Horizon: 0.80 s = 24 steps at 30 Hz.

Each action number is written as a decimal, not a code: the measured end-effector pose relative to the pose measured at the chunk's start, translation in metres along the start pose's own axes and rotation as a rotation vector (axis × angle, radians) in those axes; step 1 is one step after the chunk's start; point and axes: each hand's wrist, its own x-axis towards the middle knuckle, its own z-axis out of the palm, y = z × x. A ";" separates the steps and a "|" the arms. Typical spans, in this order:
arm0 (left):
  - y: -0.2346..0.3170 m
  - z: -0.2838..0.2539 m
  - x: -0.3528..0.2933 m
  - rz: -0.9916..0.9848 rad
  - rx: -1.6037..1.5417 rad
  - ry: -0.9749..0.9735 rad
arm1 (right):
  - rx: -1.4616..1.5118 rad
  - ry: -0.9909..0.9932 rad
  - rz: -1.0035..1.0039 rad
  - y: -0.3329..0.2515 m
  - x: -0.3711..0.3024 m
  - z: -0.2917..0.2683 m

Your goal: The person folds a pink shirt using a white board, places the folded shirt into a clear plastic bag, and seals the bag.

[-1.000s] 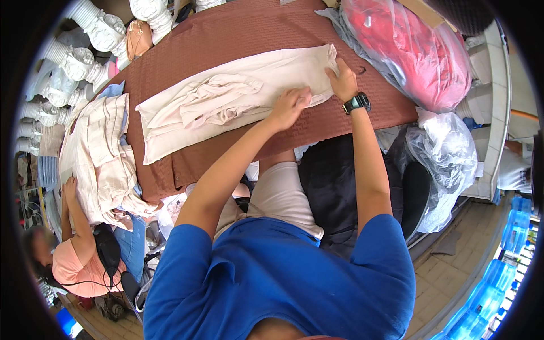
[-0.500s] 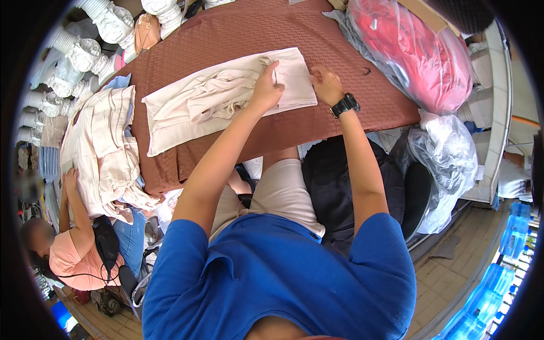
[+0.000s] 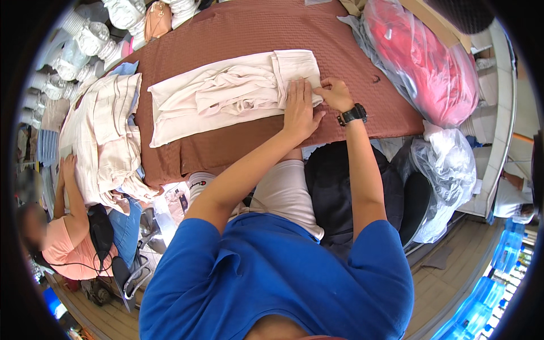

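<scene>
A cream garment (image 3: 226,93) lies on the brown cloth-covered table, folded into a long band with loose fabric bunched along its middle. Its right end is turned over into a flap (image 3: 296,63). My left hand (image 3: 302,113) rests flat on that flap, fingers stretched out and thumb apart. At the garment's right edge is my right hand (image 3: 337,95), a black watch on its wrist; the fingers are curled and thumb and forefinger pinch the corner of the fabric.
More cream garments (image 3: 105,119) are piled at the table's left, where another person (image 3: 71,232) touches them. A clear bag with red contents (image 3: 422,62) lies at the far right. The brown tablecloth (image 3: 226,34) surrounds the garment. A black bag (image 3: 345,187) sits below the table edge.
The garment's right end has been folded over to the left. My left hand has moved right and nearer, onto the flap; my right hand has shifted slightly right and nearer.
</scene>
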 end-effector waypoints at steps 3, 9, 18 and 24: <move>-0.011 0.016 0.005 -0.048 0.066 0.056 | 0.219 -0.178 0.031 0.001 0.017 -0.006; -0.003 0.006 0.001 -0.127 -0.122 0.138 | 0.321 0.060 0.279 -0.012 0.078 0.003; 0.036 -0.007 0.010 -0.245 -0.481 0.206 | 0.409 0.186 -0.254 0.001 0.105 -0.002; 0.080 -0.012 0.013 -0.246 -0.915 0.246 | 0.446 0.133 -0.278 -0.027 0.079 -0.057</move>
